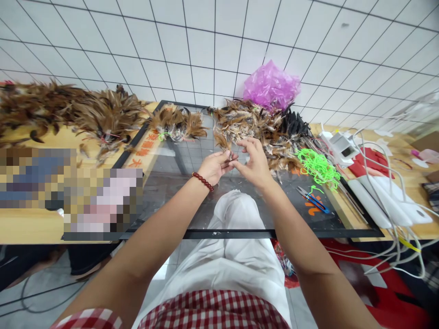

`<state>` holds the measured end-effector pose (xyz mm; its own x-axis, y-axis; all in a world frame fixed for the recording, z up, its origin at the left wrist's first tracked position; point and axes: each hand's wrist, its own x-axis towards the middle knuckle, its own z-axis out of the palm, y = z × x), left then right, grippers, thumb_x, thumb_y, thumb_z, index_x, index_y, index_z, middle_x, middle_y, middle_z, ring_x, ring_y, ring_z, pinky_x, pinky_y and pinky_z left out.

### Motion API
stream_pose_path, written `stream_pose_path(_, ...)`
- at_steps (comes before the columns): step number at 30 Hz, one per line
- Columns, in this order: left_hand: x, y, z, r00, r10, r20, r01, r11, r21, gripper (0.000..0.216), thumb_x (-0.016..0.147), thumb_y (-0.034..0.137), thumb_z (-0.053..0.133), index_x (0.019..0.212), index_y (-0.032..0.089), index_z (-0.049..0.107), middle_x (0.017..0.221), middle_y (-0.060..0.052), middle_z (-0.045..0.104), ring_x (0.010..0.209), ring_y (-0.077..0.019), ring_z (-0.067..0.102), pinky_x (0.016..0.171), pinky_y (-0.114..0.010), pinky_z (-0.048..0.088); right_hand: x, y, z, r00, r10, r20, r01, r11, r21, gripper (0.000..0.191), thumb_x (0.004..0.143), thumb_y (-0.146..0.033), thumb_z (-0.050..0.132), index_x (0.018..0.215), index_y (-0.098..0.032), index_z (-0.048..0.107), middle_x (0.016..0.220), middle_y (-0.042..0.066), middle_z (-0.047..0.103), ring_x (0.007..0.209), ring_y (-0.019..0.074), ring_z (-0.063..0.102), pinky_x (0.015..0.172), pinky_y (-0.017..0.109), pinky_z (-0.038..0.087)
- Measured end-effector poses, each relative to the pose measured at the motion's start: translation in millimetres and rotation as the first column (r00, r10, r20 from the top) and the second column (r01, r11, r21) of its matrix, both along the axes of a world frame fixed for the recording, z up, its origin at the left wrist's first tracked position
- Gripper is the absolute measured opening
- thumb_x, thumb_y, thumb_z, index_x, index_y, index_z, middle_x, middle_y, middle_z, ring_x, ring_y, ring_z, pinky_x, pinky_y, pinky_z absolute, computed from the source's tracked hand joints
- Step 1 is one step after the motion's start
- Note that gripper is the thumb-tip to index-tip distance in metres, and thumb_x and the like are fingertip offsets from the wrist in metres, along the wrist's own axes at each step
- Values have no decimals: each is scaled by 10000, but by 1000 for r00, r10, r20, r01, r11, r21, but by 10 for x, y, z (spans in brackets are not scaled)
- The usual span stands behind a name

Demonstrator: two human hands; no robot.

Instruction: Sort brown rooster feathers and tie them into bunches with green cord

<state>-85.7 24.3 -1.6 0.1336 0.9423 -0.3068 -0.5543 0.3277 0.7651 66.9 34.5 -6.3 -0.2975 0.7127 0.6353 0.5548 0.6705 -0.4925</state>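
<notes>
My left hand (pixel 216 168), with a red bead bracelet (pixel 202 181) at its wrist, pinches a small bunch of brown feathers (pixel 222 140) between thumb and fingers. The feather tips point up and away from me, and their lower ends are hidden in the fingers. Close on the right, my right hand (pixel 255 163) is curved with thumb and forefinger apart. Its thumb tip meets the left fingertips. No held thing shows in it. Both hands are above a dark glass panel (pixel 168 196). Beyond them is a heap of brown feathers (pixel 240 121).
Bright green cord (pixel 318 168) and blue-handled scissors (pixel 313 199) lie to the right. Farther right are white cables (pixel 372 173) and a white device (pixel 343 145). A pink plastic bag (pixel 270 86) stands by the tiled wall. More feather bunches (pixel 106 114) lie at left.
</notes>
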Motion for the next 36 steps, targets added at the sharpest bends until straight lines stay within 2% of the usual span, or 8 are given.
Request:
stream_pose_path(5, 10, -12, 10, 1000, -18, 3, 18, 1000, -18, 78, 852, 170, 636, 799, 114, 621, 779, -63, 707, 673, -105, 652, 740, -257, 521, -3, 4, -39, 994, -40, 99, 37, 999, 24, 539, 799, -361, 661, 1297, -244, 492, 1310, 130, 458, 1200, 279, 492, 950, 448, 477)
stream_pose_path(11, 11, -1, -28, 1000, -26, -2, 26, 1000, 0, 112, 795, 191, 712, 807, 117, 629, 782, -55, 707, 709, -105, 665, 835, -291, 525, 19, 15, -13, 998, -65, 11, 65, 998, 1, 503, 814, -364, 640, 1286, -244, 515, 1320, 130, 477, 1202, 290, 501, 941, 466, 479)
stream_pose_path(14, 10, 3, -24, 1000, 2, -14, -2, 1000, 1, 122, 790, 198, 718, 790, 123, 622, 751, -46, 702, 695, -100, 667, 811, -271, 528, 17, 47, -11, 986, -50, -159, 23, 985, -168, 473, 754, -401, 701, 1173, -207, 600, 1223, 123, 570, 964, 231, 598, 864, 415, 513)
stream_pose_path(17, 18, -8, -9, 998, -26, -59, 27, 1000, 14, 113, 791, 199, 718, 787, 117, 640, 720, -51, 698, 667, -106, 667, 737, -244, 526, 6, 73, -5, 923, -34, -384, -151, 884, -441, 363, 725, -459, 712, 966, -190, 670, 917, 60, 675, 763, 172, 607, 747, 347, 523)
stream_pose_path(20, 31, -28, -2, 990, -86, -109, 90, 995, 31, 107, 801, 185, 703, 758, 102, 652, 686, -56, 690, 617, -103, 651, 654, -225, 516, -8, 72, 15, 856, -34, -516, -283, 804, -522, 300, 679, -460, 741, 769, -182, 671, 716, 6, 650, 675, 138, 580, 667, 289, 489)
stream_pose_path(26, 30, -46, -7, 969, -211, -127, 217, 975, 38, 134, 780, 192, 728, 733, 91, 654, 661, -61, 676, 584, -110, 637, 616, -234, 512, -25, 60, 39, 843, -46, -536, -268, 827, -494, 224, 645, -369, 741, 663, -179, 623, 638, -33, 582, 610, 103, 508, 616, 252, 432)
stream_pose_path(30, 22, -30, -13, 985, -154, -75, 156, 988, 21, 87, 797, 158, 704, 775, 86, 660, 727, -80, 696, 686, -137, 674, 729, -280, 534, -16, 76, 11, 876, -51, -479, -226, 835, -502, 237, 704, -398, 684, 794, -180, 655, 726, -5, 611, 638, 124, 532, 633, 278, 457)
stream_pose_path(36, -9, 1, -33, 998, -63, 4, 63, 998, 6, 62, 835, 152, 653, 807, 98, 654, 805, -80, 712, 704, -118, 665, 802, -293, 531, -9, -2, -4, 997, -20, -70, 5, 979, -205, 455, 663, -236, 733, 1106, -183, 640, 1053, 72, 586, 798, 170, 546, 800, 354, 482)
